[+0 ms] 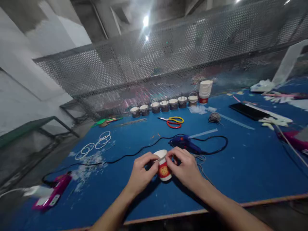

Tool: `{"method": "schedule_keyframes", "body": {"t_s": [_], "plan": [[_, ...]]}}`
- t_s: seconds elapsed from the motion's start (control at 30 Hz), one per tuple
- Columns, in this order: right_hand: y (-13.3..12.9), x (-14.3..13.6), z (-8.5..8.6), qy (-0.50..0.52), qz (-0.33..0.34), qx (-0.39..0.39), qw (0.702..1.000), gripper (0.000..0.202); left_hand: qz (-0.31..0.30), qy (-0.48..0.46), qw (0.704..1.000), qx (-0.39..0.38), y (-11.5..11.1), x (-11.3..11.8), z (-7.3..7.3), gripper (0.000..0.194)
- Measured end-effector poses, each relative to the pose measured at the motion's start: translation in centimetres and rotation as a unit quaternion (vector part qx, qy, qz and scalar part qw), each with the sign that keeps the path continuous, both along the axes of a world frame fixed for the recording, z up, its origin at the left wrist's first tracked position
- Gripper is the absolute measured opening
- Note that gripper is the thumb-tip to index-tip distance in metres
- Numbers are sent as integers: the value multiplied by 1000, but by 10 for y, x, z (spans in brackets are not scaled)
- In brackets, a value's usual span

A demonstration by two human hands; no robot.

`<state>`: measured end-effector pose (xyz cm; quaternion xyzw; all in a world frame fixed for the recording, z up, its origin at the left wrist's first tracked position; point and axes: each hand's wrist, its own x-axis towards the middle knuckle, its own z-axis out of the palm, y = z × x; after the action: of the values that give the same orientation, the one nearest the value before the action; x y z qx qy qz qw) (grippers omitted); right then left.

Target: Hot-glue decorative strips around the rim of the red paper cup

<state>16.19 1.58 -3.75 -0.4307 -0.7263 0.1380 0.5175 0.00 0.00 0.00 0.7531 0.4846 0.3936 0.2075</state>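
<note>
One paper cup (pixel 164 171), white with a red band and a gold emblem, is between the left hand (pixel 143 170) and the right hand (pixel 185 165), at a blue table (pixel 108 195). Its open mouth faces upward; whether its base touches the table, I cannot tell. The left hand pinches the cup at its left side, with the thumb on the wall and the forefinger near the rim. The right hand has bent fingers, with the tips gathered at the right side of the rim; it is too small to tell if they pinch the wall or a thin pale strand there.

Just beyond the cup, to its right, lies a blue glue gun (pixel 185 143), and loose grey yarn (pixel 201 158) lies beside the cup on the right. Farther beyond the cup are scissors (pixel 175 123) with one yellow and one red handle. Behind these, well apart from the cup, seven dark-wrapped cups (pixel 164 106) stand in a row, and a stack of paper cups (pixel 205 91) stands at the row's right end. A ball of grey yarn (pixel 214 117) rests beyond the cup to the right. Several white rings (pixel 102 141) lie well to the cup's left.
</note>
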Motion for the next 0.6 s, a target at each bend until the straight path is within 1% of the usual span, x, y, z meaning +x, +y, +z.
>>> {"method": "schedule_keyframes", "body": {"t_s": [0.13, 0.37, 0.6], "plan": [[-3, 1, 3, 2, 1, -3, 1000, 16, 12, 1, 1000, 12, 1, -4, -1, 17], [-4, 2, 5, -4, 7, -11, 1000, 17, 2, -5, 1000, 15, 2, -5, -2, 19], [-4, 3, 5, -5, 7, -13, 1000, 17, -9, -45, 998, -31, 3, -7, 0, 19]]}}
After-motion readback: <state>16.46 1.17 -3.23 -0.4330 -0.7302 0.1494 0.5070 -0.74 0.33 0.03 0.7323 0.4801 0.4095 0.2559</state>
